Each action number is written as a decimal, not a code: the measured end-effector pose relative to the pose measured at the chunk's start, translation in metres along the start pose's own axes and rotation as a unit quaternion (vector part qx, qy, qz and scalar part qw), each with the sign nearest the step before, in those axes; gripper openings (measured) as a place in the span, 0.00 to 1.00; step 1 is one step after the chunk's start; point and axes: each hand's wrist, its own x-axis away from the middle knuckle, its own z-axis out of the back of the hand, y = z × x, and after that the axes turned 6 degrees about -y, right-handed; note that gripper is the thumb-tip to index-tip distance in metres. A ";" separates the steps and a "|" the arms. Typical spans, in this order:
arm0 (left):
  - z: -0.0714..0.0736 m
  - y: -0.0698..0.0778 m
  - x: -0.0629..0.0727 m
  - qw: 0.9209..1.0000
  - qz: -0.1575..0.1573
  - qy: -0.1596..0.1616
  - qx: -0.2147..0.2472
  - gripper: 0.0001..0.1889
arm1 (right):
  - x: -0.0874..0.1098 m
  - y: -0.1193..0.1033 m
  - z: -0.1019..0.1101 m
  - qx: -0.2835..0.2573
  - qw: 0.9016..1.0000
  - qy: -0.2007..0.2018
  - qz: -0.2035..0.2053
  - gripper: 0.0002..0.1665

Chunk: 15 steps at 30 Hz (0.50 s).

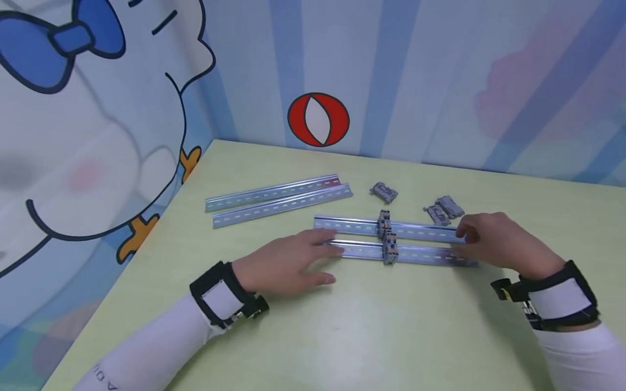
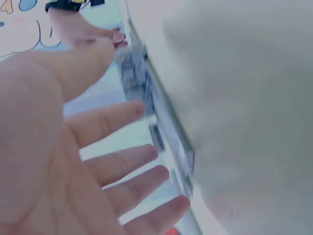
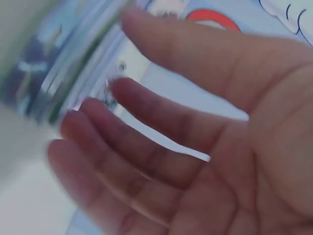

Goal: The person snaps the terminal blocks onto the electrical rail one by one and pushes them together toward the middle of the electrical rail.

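Note:
Two slotted metal DIN rails, a far one (image 1: 342,224) and a near one (image 1: 425,254), lie side by side on the table. Grey terminal blocks (image 1: 389,248) sit across both around mid-length. At the rails' left ends is my left hand (image 1: 288,263), its fingers spread and fairly straight; fingertips reach the near rail. My right hand (image 1: 504,241) is over the right ends, fingers gently bent and thumb apart. In the right wrist view, a blurred rail (image 3: 93,58) appears beyond those fingertips; whether they touch it is unclear.
Two more slotted rails (image 1: 283,203) lie at the back left of the pale table (image 1: 313,336). Behind the blocks, one loose terminal block (image 1: 383,192) lies alone, and two others (image 1: 444,210) lie together near my right hand. A patterned wall (image 1: 420,81) borders the table.

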 end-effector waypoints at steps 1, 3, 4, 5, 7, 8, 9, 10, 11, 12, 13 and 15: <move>0.003 -0.004 0.003 1.000 0.016 0.017 -0.004 0.32 | -0.002 -0.004 -0.001 -0.001 1.000 0.018 0.010 0.19; 0.011 -0.012 0.010 0.997 0.052 0.058 -0.004 0.29 | -0.007 -0.011 -0.005 -0.007 0.998 0.051 0.022 0.17; 0.014 -0.018 0.014 0.994 0.072 0.081 -0.003 0.27 | -0.010 -0.015 -0.007 -0.013 0.998 0.065 0.025 0.17; 0.016 -0.024 0.018 0.990 0.091 0.105 -0.001 0.26 | -0.012 -0.019 -0.009 -0.020 0.996 0.079 0.028 0.16; 0.020 -0.038 0.028 0.980 0.127 0.150 0.005 0.24 | -0.016 -0.025 -0.013 -0.038 0.994 0.100 0.033 0.16; 0.022 -0.047 0.034 0.975 0.146 0.169 0.010 0.23 | -0.017 -0.027 -0.014 -0.047 0.993 0.108 0.032 0.16; 0.022 -0.055 0.040 0.968 0.167 0.185 0.017 0.22 | -0.019 -0.030 -0.016 -0.053 0.991 0.117 0.034 0.15; 0.022 -0.063 0.046 0.962 0.186 0.199 0.020 0.21 | -0.021 -0.032 -0.017 -0.057 0.990 0.124 0.038 0.15; 0.023 -0.072 0.052 0.956 0.203 0.210 0.023 0.21 | -0.023 -0.035 -0.017 -0.060 0.989 0.130 0.042 0.15; 0.023 -0.079 0.058 0.950 0.222 0.218 0.026 0.22 | -0.025 -0.038 -0.017 -0.062 0.988 0.135 0.047 0.15; 0.023 -0.085 0.063 0.945 0.240 0.222 0.032 0.22 | -0.027 -0.041 -0.016 -0.063 0.987 0.140 0.052 0.15; 0.022 -0.098 0.072 0.935 0.271 0.223 0.042 0.23 | -0.035 -0.048 -0.013 -0.063 0.985 0.148 0.060 0.16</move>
